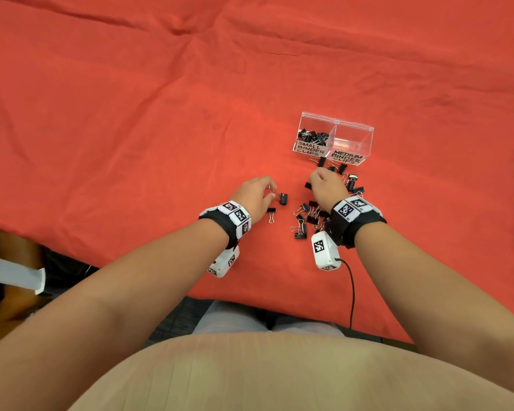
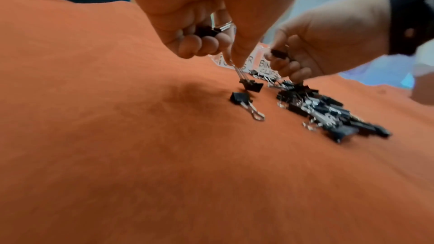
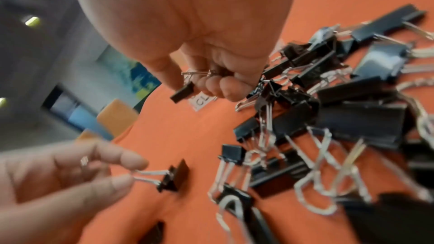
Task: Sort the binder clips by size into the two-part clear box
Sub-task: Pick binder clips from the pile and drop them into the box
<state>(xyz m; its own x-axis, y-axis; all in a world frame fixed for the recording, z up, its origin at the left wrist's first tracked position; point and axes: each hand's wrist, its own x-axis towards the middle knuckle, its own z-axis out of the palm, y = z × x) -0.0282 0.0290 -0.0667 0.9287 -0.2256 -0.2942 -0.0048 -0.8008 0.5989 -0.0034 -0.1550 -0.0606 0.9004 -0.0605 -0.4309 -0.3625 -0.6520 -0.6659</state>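
**Both hands on clips**

Our left hand pinches a black clip by its wire handles; our right hand curls its fingers round another clip; the loose pile lies near the table's near edge, the clear box just beyond it.

Two hand-lettered paper labels front the two-part clear box on the red-covered tabletop. The left label, on the compartment holding black clips, reads "SMALL BINDER CLIPS"; the right label, at its 3 o'clock, reads "MEDIUM BINDER CLIPS". In the left wrist view only fragments show between the fingers: a final "R" on the one label, "BIN" on the other. The right wrist view shows "CL" on a white label corner. Black-and-white coded squares mark the wristbands; they carry no readable words.
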